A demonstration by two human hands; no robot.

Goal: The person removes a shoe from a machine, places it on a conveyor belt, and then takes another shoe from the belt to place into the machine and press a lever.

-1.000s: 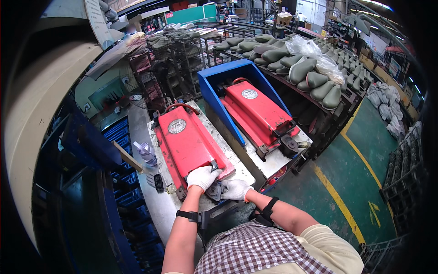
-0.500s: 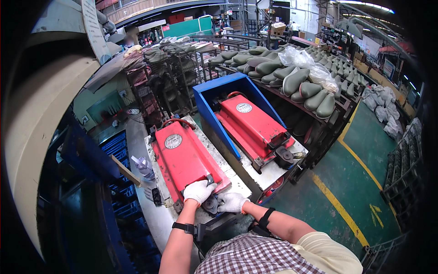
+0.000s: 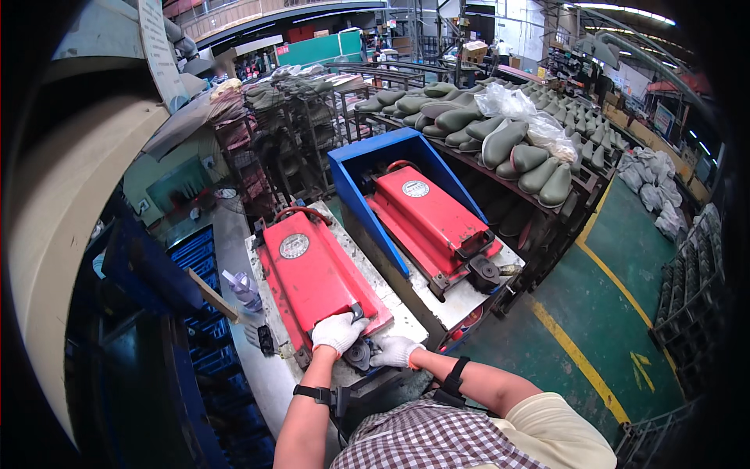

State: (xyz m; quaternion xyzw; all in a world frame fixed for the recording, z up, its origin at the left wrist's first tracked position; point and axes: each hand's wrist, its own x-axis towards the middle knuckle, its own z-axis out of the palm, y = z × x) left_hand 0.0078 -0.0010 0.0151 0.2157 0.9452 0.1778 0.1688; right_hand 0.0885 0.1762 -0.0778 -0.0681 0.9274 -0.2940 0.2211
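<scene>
A long red metal machine cover [image 3: 312,273] with a round pale label lies lengthwise before me on a worn white base. My left hand [image 3: 338,333], in a white knitted glove, is closed round the black handle [image 3: 357,311] at the cover's near end. Just below that end sits a dark round knob-like fitting [image 3: 359,356]. My right hand [image 3: 394,351], gloved too, is against the fitting's right side with its fingers curled; what they hold, if anything, is hidden.
To the right stands a second red cover [image 3: 426,211] inside a blue sheet-metal guard [image 3: 371,203]. A clear bottle [image 3: 244,291] is on the metal bench at left. Racks of green boots [image 3: 504,142] stand behind. Yellow lines [image 3: 578,361] mark the green floor at right.
Both hands stay in nearly the same places at the cover's near end. The whole view has shifted slightly.
</scene>
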